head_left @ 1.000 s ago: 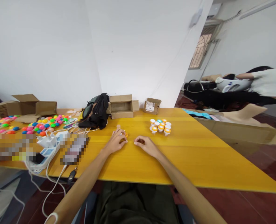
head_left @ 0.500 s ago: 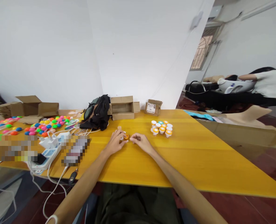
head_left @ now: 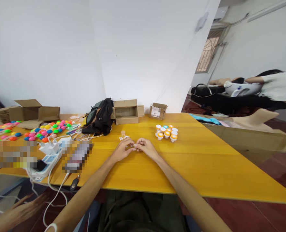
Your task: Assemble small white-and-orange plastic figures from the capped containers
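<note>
My left hand [head_left: 122,150] and my right hand [head_left: 145,147] meet fingertip to fingertip just above the table. The right thumb and fingers pinch something small and whitish, too small to name. Curled fingers and thumb of my left hand close in on the same spot; whatever they hold is mostly hidden. Just beyond the left hand lie small white cut-out pieces [head_left: 123,138], with a little clear cup [head_left: 123,132] behind them. Right of my hands stands a cluster of small containers [head_left: 167,132] with white, orange and teal round tops.
Two cardboard boxes [head_left: 126,112] [head_left: 158,111] and a black bag [head_left: 101,117] line the wall. At left are colourful balls [head_left: 46,131], a power strip [head_left: 53,158], a phone [head_left: 77,157] and cables. Another person's hand [head_left: 24,207] shows low left; a person [head_left: 278,85] is at far right.
My left hand has moved slightly towards me and right, up to my right fingertips, uncovering the white pieces. The orange ring near it is out of sight. Another person's hand has appeared low left.
</note>
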{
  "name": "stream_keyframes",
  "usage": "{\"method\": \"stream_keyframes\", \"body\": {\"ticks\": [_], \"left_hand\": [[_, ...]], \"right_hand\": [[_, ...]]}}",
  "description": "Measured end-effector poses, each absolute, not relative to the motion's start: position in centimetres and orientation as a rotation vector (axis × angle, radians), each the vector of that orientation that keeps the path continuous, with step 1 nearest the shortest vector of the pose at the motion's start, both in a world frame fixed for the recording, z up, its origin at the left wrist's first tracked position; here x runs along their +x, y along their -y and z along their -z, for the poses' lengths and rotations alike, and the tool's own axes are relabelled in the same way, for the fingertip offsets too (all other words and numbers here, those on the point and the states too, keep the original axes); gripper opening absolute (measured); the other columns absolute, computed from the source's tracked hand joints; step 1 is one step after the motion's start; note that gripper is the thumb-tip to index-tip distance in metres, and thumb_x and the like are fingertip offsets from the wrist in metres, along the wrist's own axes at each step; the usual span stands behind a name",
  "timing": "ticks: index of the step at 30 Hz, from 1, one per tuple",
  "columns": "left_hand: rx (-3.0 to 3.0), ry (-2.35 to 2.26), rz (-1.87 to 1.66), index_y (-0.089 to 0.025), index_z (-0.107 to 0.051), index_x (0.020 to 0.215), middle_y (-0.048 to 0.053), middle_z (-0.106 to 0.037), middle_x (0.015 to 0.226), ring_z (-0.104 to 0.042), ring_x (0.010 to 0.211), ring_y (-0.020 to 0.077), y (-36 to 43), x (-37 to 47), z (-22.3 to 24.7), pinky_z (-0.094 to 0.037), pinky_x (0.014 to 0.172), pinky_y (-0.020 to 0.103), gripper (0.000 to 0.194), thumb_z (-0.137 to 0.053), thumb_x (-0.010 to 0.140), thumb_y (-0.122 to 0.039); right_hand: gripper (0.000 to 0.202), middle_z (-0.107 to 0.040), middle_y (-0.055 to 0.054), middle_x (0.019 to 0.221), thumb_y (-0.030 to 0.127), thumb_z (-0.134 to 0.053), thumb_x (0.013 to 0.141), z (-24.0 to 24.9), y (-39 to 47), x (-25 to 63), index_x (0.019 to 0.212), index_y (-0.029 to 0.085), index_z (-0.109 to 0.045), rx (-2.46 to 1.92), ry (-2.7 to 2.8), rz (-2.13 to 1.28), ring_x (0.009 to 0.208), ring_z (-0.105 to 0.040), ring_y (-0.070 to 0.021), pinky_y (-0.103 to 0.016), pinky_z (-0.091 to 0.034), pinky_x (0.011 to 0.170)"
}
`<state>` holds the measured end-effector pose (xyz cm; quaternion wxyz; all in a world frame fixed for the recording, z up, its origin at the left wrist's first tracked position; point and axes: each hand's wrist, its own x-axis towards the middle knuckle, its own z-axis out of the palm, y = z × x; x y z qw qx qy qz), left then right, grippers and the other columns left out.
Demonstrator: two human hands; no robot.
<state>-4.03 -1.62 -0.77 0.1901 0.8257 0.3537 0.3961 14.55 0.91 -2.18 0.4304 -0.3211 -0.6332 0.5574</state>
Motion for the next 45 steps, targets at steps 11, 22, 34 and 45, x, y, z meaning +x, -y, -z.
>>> {"method": "stream_keyframes", "body": {"ticks": [11, 22, 34, 45], "left_hand": [[2.251, -1.002, -1.136, -0.019, -0.064, 0.081, 0.004, -0.065, 0.082, -0.058, 0.077, 0.016, 1.93, -3.66, 0.3, -0.048, 0.076, 0.03, 0.018, -0.06, 0.091, -0.033], [2.326, -1.086, -1.112, -0.02, -0.066, 0.082, 0.003, -0.065, 0.078, -0.057, 0.073, 0.0157, 2.01, -3.68, 0.48, -0.049, 0.074, 0.029, 0.016, -0.056, 0.09, -0.029], [2.343, -1.104, -1.089, -0.02, -0.065, 0.081, 0.002, -0.065, 0.078, -0.057, 0.071, 0.0147, 2.0, -3.6, 0.48, -0.049, 0.072, 0.028, 0.011, -0.057, 0.087, -0.022], [2.323, -1.1, -1.088, -0.02, -0.067, 0.081, 0.003, -0.067, 0.079, -0.059, 0.073, 0.0156, 1.87, -3.59, 0.54, -0.05, 0.074, 0.029, 0.012, -0.056, 0.085, -0.02]], "right_hand": [[0.045, -0.069, -0.001, 0.069, 0.06, -0.082, 0.062, 1.95, -0.73, 14.52, 0.074, 0.02, -0.063, -0.787, 1.59, -1.407, 0.06, -0.062, -0.0138, -0.029, -0.052, 0.063], [0.043, -0.069, -0.001, 0.067, 0.058, -0.083, 0.061, 1.99, -0.61, 14.42, 0.073, 0.021, -0.066, -0.781, 1.581, -1.413, 0.06, -0.063, -0.0145, -0.03, -0.054, 0.064], [0.042, -0.07, -0.001, 0.069, 0.057, -0.084, 0.061, 2.38, -0.85, 14.49, 0.074, 0.02, -0.066, -0.784, 1.58, -1.415, 0.062, -0.063, -0.0145, -0.031, -0.054, 0.065], [0.04, -0.069, -0.001, 0.07, 0.056, -0.083, 0.063, 2.54, -0.93, 14.65, 0.074, 0.021, -0.067, -0.773, 1.622, -1.392, 0.063, -0.062, -0.0153, -0.031, -0.054, 0.066]]}}
